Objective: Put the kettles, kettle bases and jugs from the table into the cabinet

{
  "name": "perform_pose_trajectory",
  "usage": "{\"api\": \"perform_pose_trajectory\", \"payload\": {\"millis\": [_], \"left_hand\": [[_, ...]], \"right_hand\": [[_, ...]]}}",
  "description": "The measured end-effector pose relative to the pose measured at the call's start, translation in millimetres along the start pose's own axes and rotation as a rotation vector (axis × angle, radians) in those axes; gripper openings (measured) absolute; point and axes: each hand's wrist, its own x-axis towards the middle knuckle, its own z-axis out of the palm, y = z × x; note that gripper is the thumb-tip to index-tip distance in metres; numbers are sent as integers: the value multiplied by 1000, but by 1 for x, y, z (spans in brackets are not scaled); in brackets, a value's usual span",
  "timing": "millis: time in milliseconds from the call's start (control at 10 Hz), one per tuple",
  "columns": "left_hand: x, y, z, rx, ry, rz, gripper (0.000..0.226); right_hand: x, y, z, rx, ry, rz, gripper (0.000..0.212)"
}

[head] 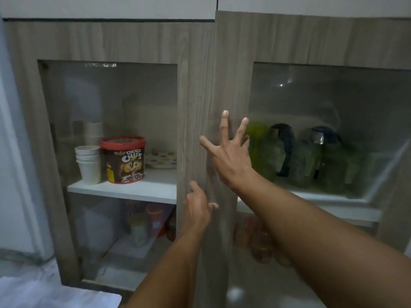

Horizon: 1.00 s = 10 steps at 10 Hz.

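Note:
A wood-grain cabinet fills the view, with two glass-paned doors. My right hand (pixel 229 152) lies flat with spread fingers on the frame of the right door (pixel 224 74), which stands slightly ajar toward me. My left hand (pixel 198 207) touches the left door's frame (pixel 191 107) lower down, fingers curled at the edge, holding nothing. Behind the right glass, on the upper shelf, stand green jugs (pixel 260 150) and two kettles with dark handles, one in the middle (pixel 284 150) and one further right (pixel 322 141), blurred by reflections.
Behind the left glass sit a stack of white paper cups (pixel 89 163), a red-lidded Choco Chips tub (pixel 123 160) and a dotted plate (pixel 162 160) on a white shelf (pixel 124 188). The lower shelves hold bottles and jars. A white cloth (pixel 44 294) lies at the bottom left.

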Motion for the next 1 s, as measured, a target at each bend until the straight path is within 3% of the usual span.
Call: {"api": "perform_pose_trajectory", "payload": {"millis": [100,200,400,600,800,900,1000], "left_hand": [[18,0,11,102,170,55,94],[35,1,19,95,217,22,112],[59,-5,32,0,232,1,138],[56,-3,33,20,204,3,140],[59,0,22,69,77,3,137],[48,6,5,120,25,-19,128],[30,15,3,158,21,87,107]], "right_hand": [[16,6,19,9,73,24,101],[31,11,35,-19,93,50,113],[51,13,47,-41,104,63,112],[49,12,50,-56,111,57,115],[39,25,47,-137,55,-16,104],[32,26,30,-91,-28,-24,99],[16,29,28,0,-103,17,87]]}}
